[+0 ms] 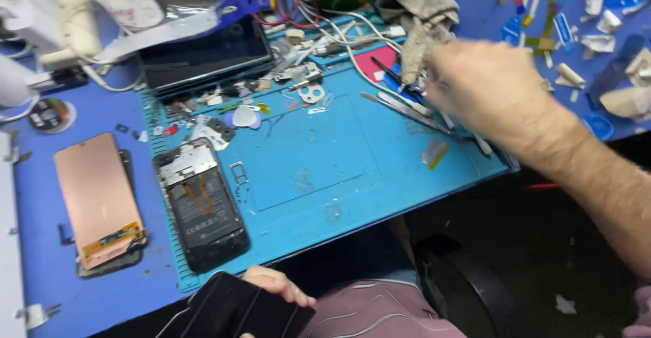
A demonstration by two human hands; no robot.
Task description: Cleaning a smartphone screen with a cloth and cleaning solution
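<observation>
Tweezers (407, 109) and other slim tools lie just under my right hand (491, 90), their long axes running slantwise away from my fingertips toward the mat's middle. Motion blur hides how those fingers are set. My left hand (274, 285), far nearer me, grips a dark phone (237, 309).

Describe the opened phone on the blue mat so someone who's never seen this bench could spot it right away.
Start at the blue work mat covering the middle of the bench and go to its near left corner. The opened phone lies there face down, back cover off, black battery and an orange ribbon showing. The copper-backed screen panel to its left, off the mat, shows no battery.
</observation>
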